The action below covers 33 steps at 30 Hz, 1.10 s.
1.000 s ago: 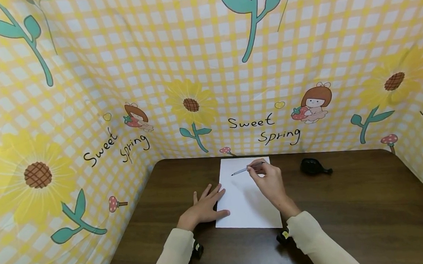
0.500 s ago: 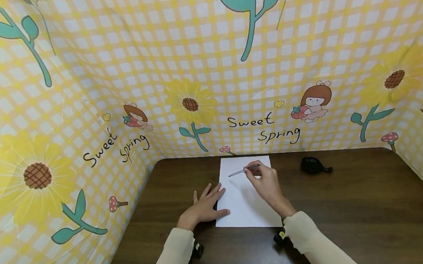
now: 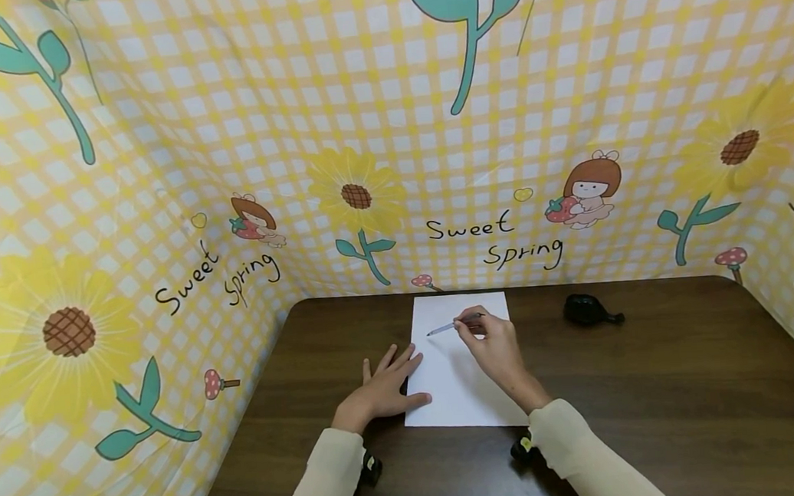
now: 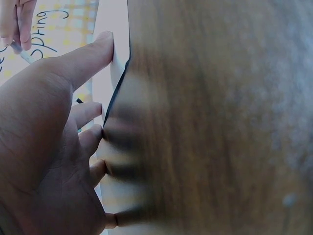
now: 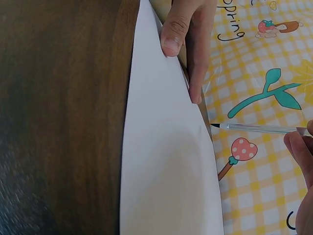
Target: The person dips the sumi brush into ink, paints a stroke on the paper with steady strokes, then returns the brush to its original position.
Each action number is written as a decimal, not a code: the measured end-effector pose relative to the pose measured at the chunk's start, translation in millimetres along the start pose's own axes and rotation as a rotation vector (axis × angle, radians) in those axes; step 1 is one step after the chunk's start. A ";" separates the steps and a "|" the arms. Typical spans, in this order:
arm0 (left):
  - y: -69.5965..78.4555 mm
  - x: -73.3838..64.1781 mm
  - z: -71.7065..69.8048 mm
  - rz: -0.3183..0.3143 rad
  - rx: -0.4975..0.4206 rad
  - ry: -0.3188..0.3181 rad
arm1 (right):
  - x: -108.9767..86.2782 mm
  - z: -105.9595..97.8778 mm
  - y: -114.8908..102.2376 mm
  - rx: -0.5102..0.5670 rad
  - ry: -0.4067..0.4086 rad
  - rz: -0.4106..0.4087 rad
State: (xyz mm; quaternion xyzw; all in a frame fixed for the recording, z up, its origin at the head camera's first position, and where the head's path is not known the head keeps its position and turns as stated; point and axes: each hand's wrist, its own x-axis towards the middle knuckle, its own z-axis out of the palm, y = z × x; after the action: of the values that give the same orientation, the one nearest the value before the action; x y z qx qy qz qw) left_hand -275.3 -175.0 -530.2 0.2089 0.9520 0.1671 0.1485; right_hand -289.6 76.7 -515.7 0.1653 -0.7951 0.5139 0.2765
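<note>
A white sheet of paper (image 3: 458,390) lies upright on the dark wooden table. My left hand (image 3: 382,391) rests with spread, straight fingers across its left edge; in the left wrist view the thumb (image 4: 98,51) lies over the paper and the other fingertips touch down along the edge. My right hand (image 3: 494,345) pinches a slim pen (image 3: 442,328) between thumb and fingers over the upper part of the sheet. The right wrist view shows the pen's clear barrel (image 5: 257,128) and dark pointed tip (image 5: 215,126). The tip points left, above the paper's upper left area.
A glossy black bottle-shaped object (image 3: 588,310) with a narrow neck lies right of the paper. Yellow checked cloth (image 3: 460,159) with printed flowers hangs behind and at both sides of the table (image 3: 655,383). Small black devices (image 3: 371,469) sit at both wrists.
My right hand and the pen have shifted slightly left and toward me over the paper. My left hand has stayed in place on the sheet's edge.
</note>
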 end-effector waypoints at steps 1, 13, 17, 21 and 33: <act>0.1 0.1 0.0 0.000 0.000 0.001 | -0.4 0.2 0.0 0.002 -0.001 0.001; -0.6 1.3 1.2 -0.002 -0.004 0.006 | -4.2 2.3 1.3 -0.001 -0.018 0.006; -1.0 1.5 1.7 -0.002 -0.010 0.011 | -5.2 2.9 1.9 -0.005 -0.028 0.009; -1.0 1.2 2.0 -0.003 -0.012 0.014 | -6.5 4.1 2.3 -0.022 -0.024 0.008; -1.5 1.2 2.6 -0.001 -0.012 0.011 | -12.2 4.0 3.2 -0.077 -0.037 0.013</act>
State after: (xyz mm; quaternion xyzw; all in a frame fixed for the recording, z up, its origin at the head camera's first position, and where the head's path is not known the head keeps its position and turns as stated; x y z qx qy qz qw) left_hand -276.0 -175.1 -533.4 0.2068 0.9518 0.1741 0.1448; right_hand -282.7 74.1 -526.7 0.1588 -0.8203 0.4817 0.2642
